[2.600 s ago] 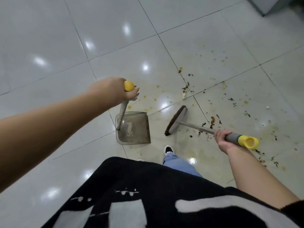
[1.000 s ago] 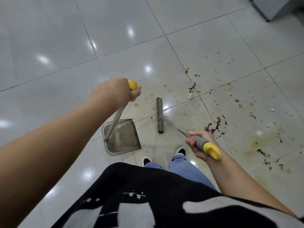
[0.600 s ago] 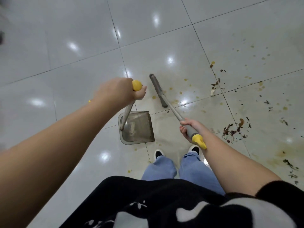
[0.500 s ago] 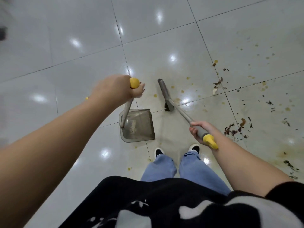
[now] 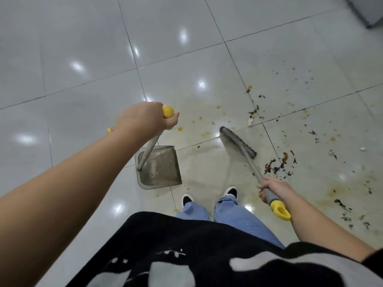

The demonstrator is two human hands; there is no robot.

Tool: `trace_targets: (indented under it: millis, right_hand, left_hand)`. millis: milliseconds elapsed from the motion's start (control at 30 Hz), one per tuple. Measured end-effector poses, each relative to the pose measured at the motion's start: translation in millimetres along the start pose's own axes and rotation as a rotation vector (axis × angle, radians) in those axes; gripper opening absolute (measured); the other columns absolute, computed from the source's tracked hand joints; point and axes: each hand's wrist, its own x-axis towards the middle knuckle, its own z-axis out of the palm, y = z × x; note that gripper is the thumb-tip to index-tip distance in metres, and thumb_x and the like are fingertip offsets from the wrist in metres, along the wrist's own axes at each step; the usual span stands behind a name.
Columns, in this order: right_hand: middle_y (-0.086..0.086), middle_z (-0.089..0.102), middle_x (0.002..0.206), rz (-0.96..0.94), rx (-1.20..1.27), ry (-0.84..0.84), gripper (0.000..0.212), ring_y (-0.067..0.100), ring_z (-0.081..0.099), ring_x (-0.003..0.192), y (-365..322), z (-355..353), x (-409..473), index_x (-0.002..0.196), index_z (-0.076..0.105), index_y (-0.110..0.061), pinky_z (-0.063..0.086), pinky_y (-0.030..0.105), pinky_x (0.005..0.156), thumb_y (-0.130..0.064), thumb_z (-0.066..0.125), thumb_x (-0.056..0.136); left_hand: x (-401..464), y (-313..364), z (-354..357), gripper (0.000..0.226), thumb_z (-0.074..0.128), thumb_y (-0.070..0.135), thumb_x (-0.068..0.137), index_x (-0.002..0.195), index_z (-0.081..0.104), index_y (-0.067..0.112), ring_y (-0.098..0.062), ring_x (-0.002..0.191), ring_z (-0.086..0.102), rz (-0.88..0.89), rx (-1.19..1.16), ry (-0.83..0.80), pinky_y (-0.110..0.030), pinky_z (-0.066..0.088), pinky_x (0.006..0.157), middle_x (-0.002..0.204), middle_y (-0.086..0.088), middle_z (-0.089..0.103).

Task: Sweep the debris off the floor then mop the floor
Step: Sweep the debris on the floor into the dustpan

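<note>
My left hand [image 5: 145, 119] grips the yellow-tipped handle of a grey dustpan [image 5: 159, 168] that rests on the floor in front of my feet. My right hand [image 5: 271, 188] grips the grey and yellow handle of a broom; its brush head [image 5: 238, 145] is down on the tiles to the right of the dustpan. A small pile of dark debris [image 5: 276, 165] lies just right of the broom shaft. More crumbs and yellowish stains [image 5: 207, 123] are scattered beyond the brush and across the tiles to the right.
Glossy white floor tiles [image 5: 83, 59] stretch to the left and far side. A grey cabinet corner [image 5: 369, 11] shows at the top right. My shoes [image 5: 209, 196] stand between the dustpan and the broom. Dark scraps [image 5: 348, 212] lie at the lower right.
The brush head has swung right and nearer to me, from close beside the dustpan to a spot next to the dark pile. My left hand and the dustpan have stayed put.
</note>
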Motion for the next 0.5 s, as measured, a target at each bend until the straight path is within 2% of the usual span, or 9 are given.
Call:
trace_targets:
  millis: [133, 267, 400, 500]
  right_hand:
    - [0.01, 0.039, 0.064, 0.011, 0.129, -0.085, 0.056, 0.013, 0.044, 0.029, 5, -10, -17, 0.141, 0.038, -0.01, 0.041, 0.015, 0.031, 0.012, 0.041, 0.091]
    - [0.012, 0.042, 0.065, -0.005, 0.212, -0.201, 0.055, 0.016, 0.044, 0.038, 9, -1, -41, 0.141, 0.038, -0.016, 0.039, 0.015, 0.03, 0.01, 0.042, 0.092]
    - [0.006, 0.035, 0.068, 0.1, 0.405, -0.381, 0.009, 0.005, 0.043, 0.028, -4, 26, -50, 0.099, 0.045, -0.004, 0.037, 0.009, 0.029, -0.003, 0.037, 0.097]
    - [0.006, 0.036, 0.069, 0.156, 0.5, -0.459, 0.018, 0.005, 0.043, 0.027, -14, 45, -39, 0.086, 0.046, 0.001, 0.039, 0.008, 0.03, -0.008, 0.036, 0.098]
  left_hand:
    - [0, 5, -2, 0.051, 0.042, 0.056, 0.089, 0.068, 0.046, 0.01, -0.026, 0.065, 0.048, -0.013, 0.021, 0.011, -0.028, 0.032, 0.058, 0.061, -0.005, 0.044]
    - [6, 19, -5, 0.05, 0.042, 0.057, 0.088, 0.066, 0.046, 0.012, -0.027, 0.067, 0.05, 0.009, 0.012, 0.019, -0.027, 0.031, 0.057, 0.062, -0.005, 0.046]
    - [5, 25, 3, 0.052, 0.041, 0.059, 0.087, 0.064, 0.042, 0.013, -0.025, 0.062, 0.048, 0.028, 0.022, 0.031, -0.027, 0.032, 0.058, 0.063, -0.005, 0.048]
    - [2, 29, 6, 0.053, 0.039, 0.062, 0.086, 0.065, 0.044, 0.014, -0.018, 0.054, 0.043, 0.06, 0.03, 0.056, -0.024, 0.027, 0.05, 0.062, -0.004, 0.047]
